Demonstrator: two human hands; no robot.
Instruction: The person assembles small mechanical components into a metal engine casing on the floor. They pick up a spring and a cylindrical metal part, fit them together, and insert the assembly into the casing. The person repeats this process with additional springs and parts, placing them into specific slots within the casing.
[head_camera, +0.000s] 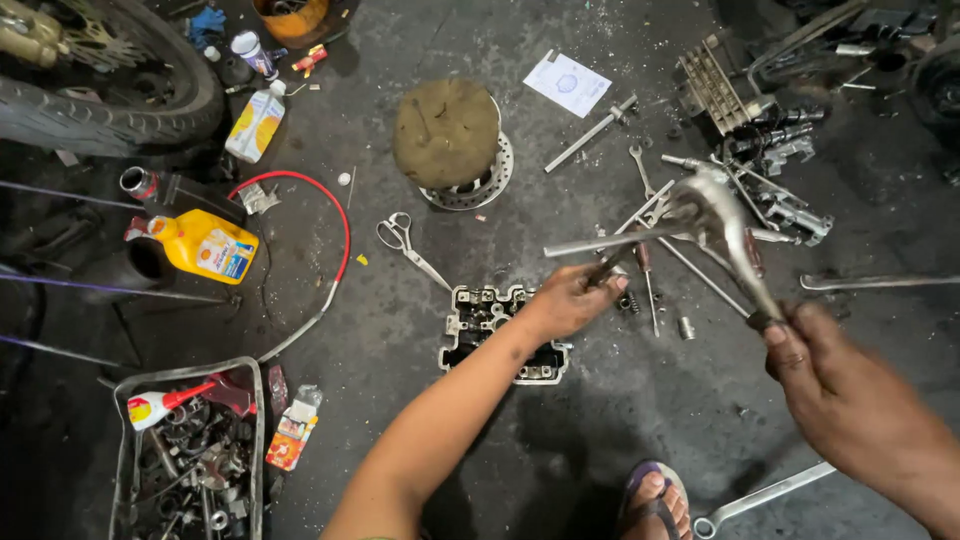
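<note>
Single view, worn on the person's head. It looks almost straight down at the dark concrete floor. Both forearms enter from the bottom edge, and a sandalled foot shows at bottom centre, so the wearer is low and close over the work. Wide lens: the frame reaches a tyre at top left and a wire basket at bottom left. Edges bend slightly. No second view to compare.
</note>
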